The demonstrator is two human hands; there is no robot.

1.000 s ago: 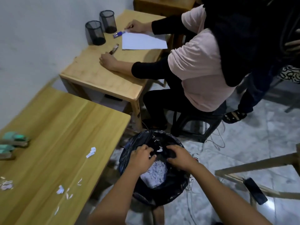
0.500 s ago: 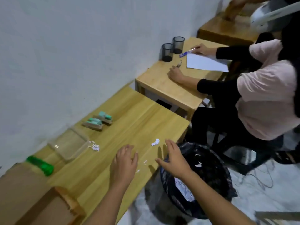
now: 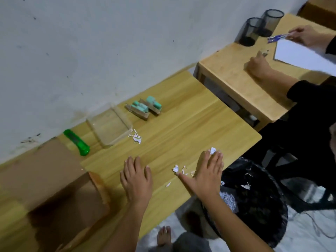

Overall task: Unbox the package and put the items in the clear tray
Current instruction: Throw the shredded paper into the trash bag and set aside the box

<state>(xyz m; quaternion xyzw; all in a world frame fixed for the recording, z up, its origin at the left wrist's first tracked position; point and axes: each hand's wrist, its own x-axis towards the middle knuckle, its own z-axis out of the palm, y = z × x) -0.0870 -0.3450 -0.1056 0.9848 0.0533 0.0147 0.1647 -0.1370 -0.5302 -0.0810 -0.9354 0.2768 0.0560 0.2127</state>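
Observation:
An open brown cardboard box (image 3: 54,190) lies at the near left of the wooden table (image 3: 181,128). The clear tray (image 3: 109,127) stands by the wall with nothing in it. Two teal items on brown card backing (image 3: 144,107) lie just right of the tray. A green box cutter (image 3: 77,142) rests to the tray's left. My left hand (image 3: 136,180) is flat over the table, fingers apart, holding nothing. My right hand (image 3: 203,174) is spread flat over small white paper scraps (image 3: 176,169) near the table's right edge.
A bin lined with a black bag (image 3: 254,200) stands on the floor right of the table, shredded paper inside. More scraps (image 3: 136,137) lie by the tray. At the neighbouring desk (image 3: 236,79) another person writes on white paper; two black mesh cups (image 3: 260,29) stand there.
Both hands left the bin and came up over the table. My view swung left, bringing the tray, cutter and box into sight. My right hand now rests among the scraps.

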